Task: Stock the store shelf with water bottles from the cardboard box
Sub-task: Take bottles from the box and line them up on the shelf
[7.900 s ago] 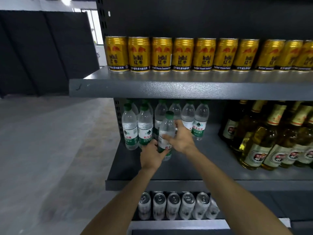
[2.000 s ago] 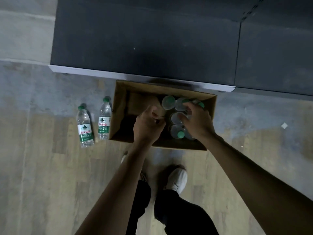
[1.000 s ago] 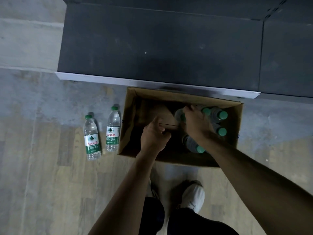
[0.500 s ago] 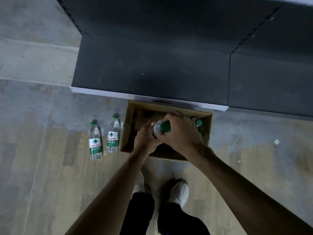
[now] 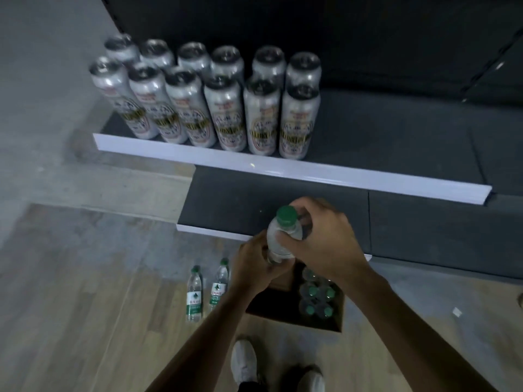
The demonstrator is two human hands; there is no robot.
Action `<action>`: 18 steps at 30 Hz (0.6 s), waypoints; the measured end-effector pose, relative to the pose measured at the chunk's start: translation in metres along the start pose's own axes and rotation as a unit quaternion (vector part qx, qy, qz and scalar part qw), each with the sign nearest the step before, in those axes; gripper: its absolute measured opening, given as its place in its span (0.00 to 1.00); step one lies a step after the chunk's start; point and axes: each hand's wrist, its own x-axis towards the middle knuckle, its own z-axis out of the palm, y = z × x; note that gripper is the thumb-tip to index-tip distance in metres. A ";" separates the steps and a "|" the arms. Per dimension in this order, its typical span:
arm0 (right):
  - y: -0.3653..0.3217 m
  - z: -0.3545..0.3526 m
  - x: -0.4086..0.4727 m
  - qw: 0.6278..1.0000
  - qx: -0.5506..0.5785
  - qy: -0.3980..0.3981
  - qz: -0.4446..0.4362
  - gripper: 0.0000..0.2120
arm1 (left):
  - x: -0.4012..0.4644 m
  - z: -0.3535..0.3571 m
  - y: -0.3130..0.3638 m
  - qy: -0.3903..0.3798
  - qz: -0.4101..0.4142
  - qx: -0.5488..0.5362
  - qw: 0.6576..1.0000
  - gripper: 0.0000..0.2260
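A clear water bottle (image 5: 278, 236) with a green cap is held upright in front of me, above the cardboard box (image 5: 338, 315). My right hand (image 5: 322, 239) grips its neck and shoulder from the right. My left hand (image 5: 254, 267) grips its lower body from the left. The open box stands on the floor below my hands, with several green-capped bottles (image 5: 317, 299) standing in its right half. Two more water bottles (image 5: 194, 295) stand on the floor to the left of the box.
A dark shelf with a white front edge (image 5: 283, 168) carries several silver cans (image 5: 226, 108) at its left end. A lower dark base shelf (image 5: 424, 230) lies behind the box. My white shoes (image 5: 243, 360) are on the wooden floor at the bottom.
Both hands have lifted the bottle out of the box and higher. My view has risen, so the shelf with silver cans has come into sight.
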 end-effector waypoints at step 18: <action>-0.162 -0.162 -0.013 0.986 0.089 0.100 -0.098 0.24 | 0.003 -0.198 0.200 0.050 0.074 0.001 0.996 0.21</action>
